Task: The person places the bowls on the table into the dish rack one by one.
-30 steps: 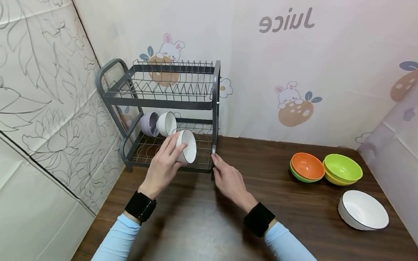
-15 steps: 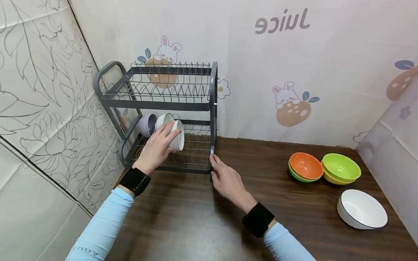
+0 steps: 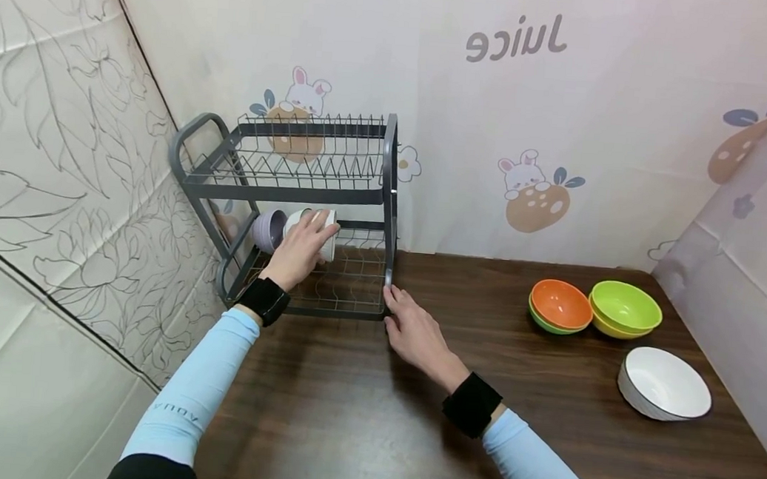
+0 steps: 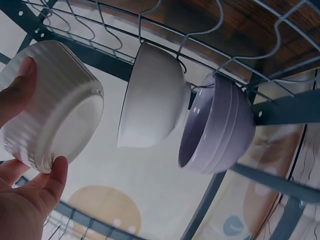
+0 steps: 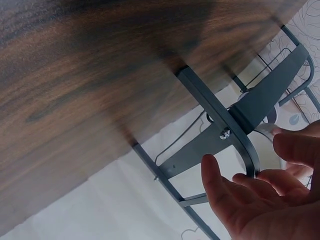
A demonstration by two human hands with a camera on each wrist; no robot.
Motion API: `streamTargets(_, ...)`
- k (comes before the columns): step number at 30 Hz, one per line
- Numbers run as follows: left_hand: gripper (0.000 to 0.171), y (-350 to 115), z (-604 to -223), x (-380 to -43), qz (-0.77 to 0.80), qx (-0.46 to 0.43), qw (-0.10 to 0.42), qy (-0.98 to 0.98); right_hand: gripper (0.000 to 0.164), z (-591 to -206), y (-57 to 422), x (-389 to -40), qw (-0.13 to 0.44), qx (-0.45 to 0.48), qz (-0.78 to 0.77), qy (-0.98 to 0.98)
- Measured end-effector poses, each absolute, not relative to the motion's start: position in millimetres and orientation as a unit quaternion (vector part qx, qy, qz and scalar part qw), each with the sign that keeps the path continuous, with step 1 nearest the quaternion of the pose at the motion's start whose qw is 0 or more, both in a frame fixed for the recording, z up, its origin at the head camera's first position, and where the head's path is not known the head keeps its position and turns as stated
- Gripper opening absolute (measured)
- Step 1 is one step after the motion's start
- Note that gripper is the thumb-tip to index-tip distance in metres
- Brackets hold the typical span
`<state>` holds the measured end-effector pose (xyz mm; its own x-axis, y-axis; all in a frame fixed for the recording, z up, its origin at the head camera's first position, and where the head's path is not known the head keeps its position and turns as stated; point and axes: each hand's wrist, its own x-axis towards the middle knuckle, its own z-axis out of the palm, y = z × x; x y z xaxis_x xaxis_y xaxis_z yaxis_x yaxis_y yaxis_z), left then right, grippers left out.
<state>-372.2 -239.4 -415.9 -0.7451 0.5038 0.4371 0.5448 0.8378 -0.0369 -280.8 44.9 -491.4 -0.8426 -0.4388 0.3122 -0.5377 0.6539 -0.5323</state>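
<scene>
My left hand (image 3: 297, 252) holds a white ribbed bowl (image 4: 52, 105) on its side, inside the lower tier of a dark grey two-tier dish rack (image 3: 286, 192). Thumb and fingers pinch its outer wall in the left wrist view. Beside it stands another white bowl (image 4: 152, 95), and past that a lilac bowl (image 4: 225, 130), both tipped on edge in the wires. From above, my left hand hides much of both white bowls. My right hand (image 3: 417, 331) grips the rack's right front post (image 5: 215, 107) near its bend, thumb and fingers on either side.
The rack's upper tier (image 3: 309, 160) has wire slots overhead. On the brown table (image 3: 475, 454), at the right, are an orange bowl (image 3: 561, 304) on a green one, a lime bowl (image 3: 627, 306) on a yellow one, and a large white bowl (image 3: 666, 385). Walls stand behind and at both sides.
My left hand has carried the white ribbed bowl back and left, from in front of the rack into its lower tier beside the other white bowl. My right hand stays on the post.
</scene>
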Motion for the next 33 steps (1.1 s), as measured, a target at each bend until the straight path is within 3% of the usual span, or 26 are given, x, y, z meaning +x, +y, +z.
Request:
streamTargets(11,0.065,-231,-428,-420,-0.042,-0.284,0.203,-0.936,0.058,-486,44,-284,0.074,0.258,0.324,-0.907)
streamTargets(20,0.069,-231,-434,-427,-0.059,-0.278,0.17,-0.944,0.057,-486,41,-279,0.069,0.255,0.323,-0.909)
streamTargets(33,0.066,-231,-447,-438,-0.089,-0.276,0.16,-0.944,0.058,-487,38,-277,0.072,0.254,0.311,-0.913)
